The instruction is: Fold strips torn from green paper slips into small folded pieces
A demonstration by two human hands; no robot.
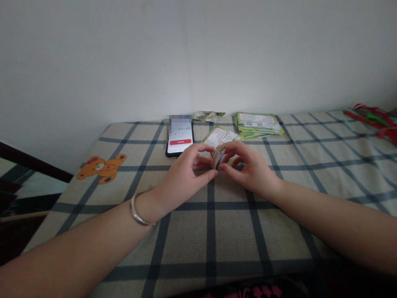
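Observation:
Between my two hands is a small folded piece of printed paper (218, 157), pinched by the fingertips of both. My left hand (192, 167), with a silver bangle (136, 211) at its wrist, grips the paper's left side with thumb and fingers. My right hand (248, 165) closes on its right side, thumb below and index finger above. Just behind the fingers lies a flat green-and-white printed sheet (217, 136), partly covered by my hands. The far faces of the folded paper are hidden.
A phone (180, 136) with a lit screen lies left of the sheet. Against the wall are a crumpled or folded printed paper (207, 116) and a stack of printed sheets (259, 123). A bear cutout (101, 167) is at left; red and green items (375, 120) lie far right on the checked cloth (186, 248).

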